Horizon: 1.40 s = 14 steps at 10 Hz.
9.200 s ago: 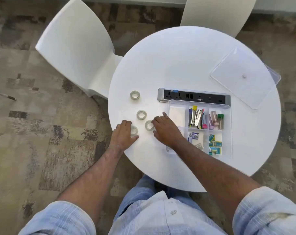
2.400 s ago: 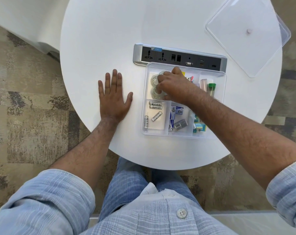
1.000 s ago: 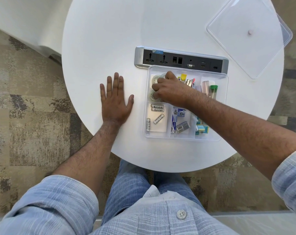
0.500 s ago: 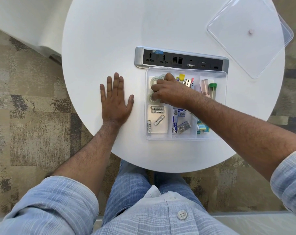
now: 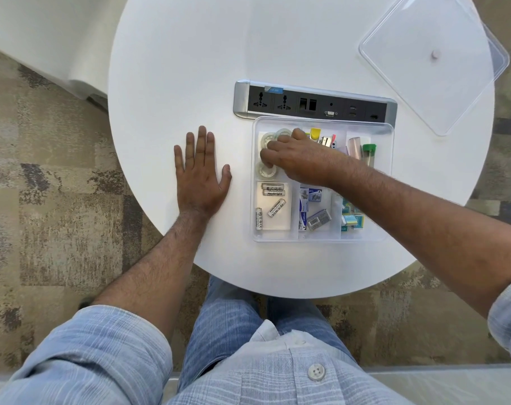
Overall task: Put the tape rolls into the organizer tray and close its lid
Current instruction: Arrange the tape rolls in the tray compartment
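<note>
The clear organizer tray [image 5: 390,133] lies on the round white table [image 5: 190,68], just in front of the socket strip. Clear tape rolls [image 5: 268,139] sit in its far-left compartment; another roll [image 5: 266,171] lies at that compartment's near side. My right hand [image 5: 295,157] reaches into this compartment, fingers bent over the rolls and touching them; whether it grips one is hidden. My left hand [image 5: 200,176] lies flat, fingers spread, on the table left of the tray. The clear lid [image 5: 424,71] with a small knob rests at the table's far right edge.
A silver and black socket strip [image 5: 314,103] is set into the table behind the tray. Other compartments hold batteries [image 5: 273,190], small boxes [image 5: 317,219], a stapler and tubes [image 5: 368,153]. A white chair [image 5: 43,39] stands at the far left.
All tape rolls went from the table into the tray's far-left compartment. My left hand has settled flat on the table. Over the last second my right hand has shifted only slightly among the rolls.
</note>
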Available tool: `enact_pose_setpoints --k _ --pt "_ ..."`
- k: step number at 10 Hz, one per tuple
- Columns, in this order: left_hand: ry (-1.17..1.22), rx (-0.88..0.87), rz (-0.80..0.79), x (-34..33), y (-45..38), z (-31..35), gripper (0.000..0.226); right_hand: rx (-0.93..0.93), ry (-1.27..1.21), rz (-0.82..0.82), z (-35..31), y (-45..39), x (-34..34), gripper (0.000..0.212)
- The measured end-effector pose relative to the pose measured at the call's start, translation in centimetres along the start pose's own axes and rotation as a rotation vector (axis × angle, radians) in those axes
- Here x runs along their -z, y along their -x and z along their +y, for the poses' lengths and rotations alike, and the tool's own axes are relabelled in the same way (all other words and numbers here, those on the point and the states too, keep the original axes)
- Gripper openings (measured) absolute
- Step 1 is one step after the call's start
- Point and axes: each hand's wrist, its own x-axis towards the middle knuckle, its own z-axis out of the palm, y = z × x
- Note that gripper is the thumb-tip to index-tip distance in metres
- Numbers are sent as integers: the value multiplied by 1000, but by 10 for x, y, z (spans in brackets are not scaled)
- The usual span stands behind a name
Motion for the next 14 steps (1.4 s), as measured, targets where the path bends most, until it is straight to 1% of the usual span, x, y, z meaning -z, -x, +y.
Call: enact_pose_setpoints --k 1,2,3,4,5,6,7,8,9,10,12,14 --pt "6 0 5 0 0 0 77 -144 -105 37 5 2 4 39" --pt "14 2 10 0 0 0 77 -372 -135 190 16 9 5 21" --pt "12 2 12 0 0 0 77 -449 -48 206 18 11 4 20" --pt "17 2 13 0 0 0 77 -487 48 173 14 8 2 29" --pt "19 2 13 0 0 0 77 -496 104 176 11 6 0 33" --pt "21 1 18 0 0 0 77 -514 118 141 5 4 -3 33" --pt "21 0 21 0 -1 0 77 -528 107 129 2 2 -4 28" --pt "16 3 33 -1 -1 0 77 -545 83 148 -2 1 -5 22" --pt "14 1 38 -3 0 0 77 -543 73 164 -4 1 -6 20" --pt "10 1 39 -3 0 -1 77 -494 85 180 -5 -2 -6 19" --pt "11 2 38 -2 0 0 77 -409 127 145 -2 -10 -4 21" --pt "14 7 31 -1 -1 0 77 -388 173 128 -2 -12 -4 24"
